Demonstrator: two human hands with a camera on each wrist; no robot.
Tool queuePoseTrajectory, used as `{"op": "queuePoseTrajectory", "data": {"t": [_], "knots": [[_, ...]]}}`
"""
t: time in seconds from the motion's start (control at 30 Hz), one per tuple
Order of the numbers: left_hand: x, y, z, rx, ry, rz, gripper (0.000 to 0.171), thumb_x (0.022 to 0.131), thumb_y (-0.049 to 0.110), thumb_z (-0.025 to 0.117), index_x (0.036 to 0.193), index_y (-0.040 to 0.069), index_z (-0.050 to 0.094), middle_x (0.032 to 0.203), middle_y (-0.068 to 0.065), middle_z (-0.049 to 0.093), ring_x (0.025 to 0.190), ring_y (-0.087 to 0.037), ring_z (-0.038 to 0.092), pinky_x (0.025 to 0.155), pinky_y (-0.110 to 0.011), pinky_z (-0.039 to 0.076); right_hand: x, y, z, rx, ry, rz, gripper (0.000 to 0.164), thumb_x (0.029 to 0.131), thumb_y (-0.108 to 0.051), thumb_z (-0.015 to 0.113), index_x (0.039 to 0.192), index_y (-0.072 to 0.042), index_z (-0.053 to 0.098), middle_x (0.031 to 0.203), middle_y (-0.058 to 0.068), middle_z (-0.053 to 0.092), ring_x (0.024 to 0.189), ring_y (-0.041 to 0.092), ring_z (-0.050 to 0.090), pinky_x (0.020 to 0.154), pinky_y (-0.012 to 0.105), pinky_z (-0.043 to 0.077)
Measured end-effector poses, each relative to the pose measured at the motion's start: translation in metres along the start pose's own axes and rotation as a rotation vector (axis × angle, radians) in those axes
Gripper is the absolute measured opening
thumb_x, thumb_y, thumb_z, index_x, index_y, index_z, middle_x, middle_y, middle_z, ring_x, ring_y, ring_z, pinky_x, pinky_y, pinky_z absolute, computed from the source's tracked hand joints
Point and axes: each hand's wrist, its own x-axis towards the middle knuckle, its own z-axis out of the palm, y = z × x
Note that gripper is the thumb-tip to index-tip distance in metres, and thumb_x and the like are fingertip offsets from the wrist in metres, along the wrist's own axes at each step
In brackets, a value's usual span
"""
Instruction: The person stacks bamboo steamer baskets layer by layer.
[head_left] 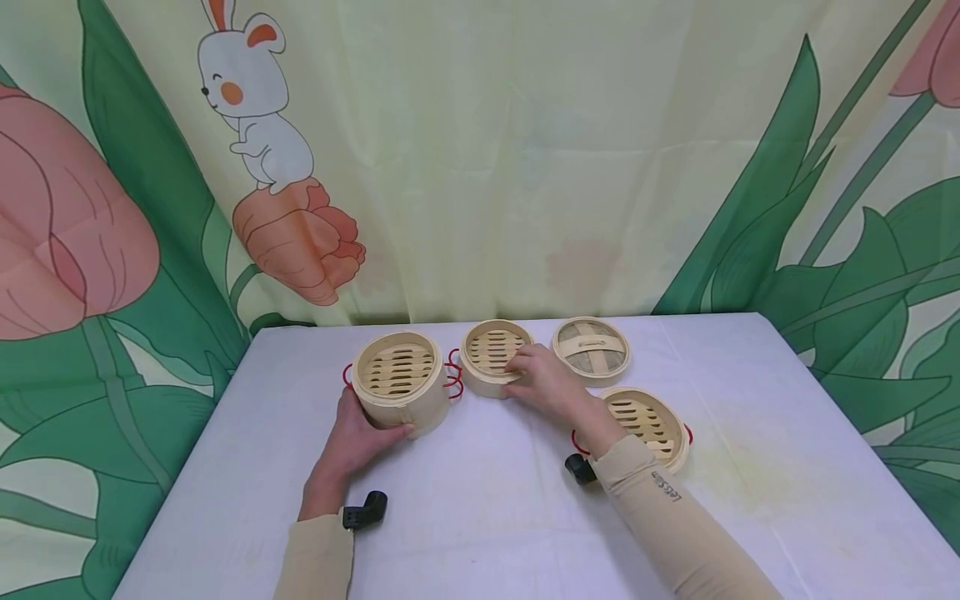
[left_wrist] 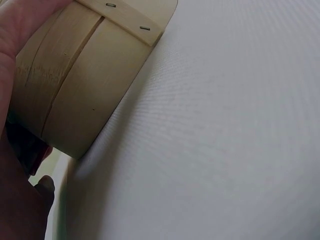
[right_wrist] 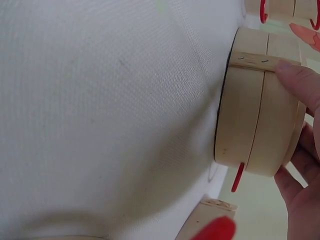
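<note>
At the left, my left hand [head_left: 362, 431] holds a stack of bamboo steamer baskets [head_left: 408, 410], thumb across the front and fingers round the left side. In the left wrist view, the pale wall of the stack [left_wrist: 95, 85] stands close over the cloth. My right hand [head_left: 551, 385] grips the near right rim of a lower, slatted bamboo steamer basket [head_left: 480, 385] just right of the stack. The right wrist view shows the thumb on the wall of that basket [right_wrist: 252, 110], the other fingers at its far side; a red handle sticks out.
A round steamer lid [head_left: 592, 371] with a woven top and strap handle lies back right. Another slatted basket [head_left: 663, 425] with red handles sits nearer, partly behind my right forearm. A white cloth [head_left: 480, 517] covers the table; a printed curtain [head_left: 487, 167] hangs behind.
</note>
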Motion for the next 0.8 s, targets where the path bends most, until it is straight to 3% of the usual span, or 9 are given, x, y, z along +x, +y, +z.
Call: {"op": "queuePoseTrajectory", "data": {"t": [0.4,0.8], "knots": [[-0.0001,0.001,-0.0003,0.022,-0.001,-0.045,0.118,0.064,0.027,0.098,0.152,0.006,0.022,0.144,-0.018,0.035,0.135,-0.031,0.032,0.115,-0.048,0.021,-0.0004,-0.004,-0.0023,0.033,0.097,-0.027,0.024,0.085,-0.019,0.083,0.105,-0.011,0.072,0.108,0.005,0.065,0.108,0.026,0.058,0.095,0.042,0.047],[0.0003,0.0002,0.0002,0.04,0.001,-0.053,0.118,0.064,0.028,0.098,0.151,0.004,0.023,0.143,-0.019,0.037,0.135,-0.031,0.032,0.115,-0.047,0.022,0.0021,-0.0081,-0.0063,0.052,0.187,-0.107,0.025,0.083,-0.014,0.085,0.104,-0.009,0.072,0.105,0.005,0.064,0.103,0.027,0.058,0.092,0.043,0.048]]}}
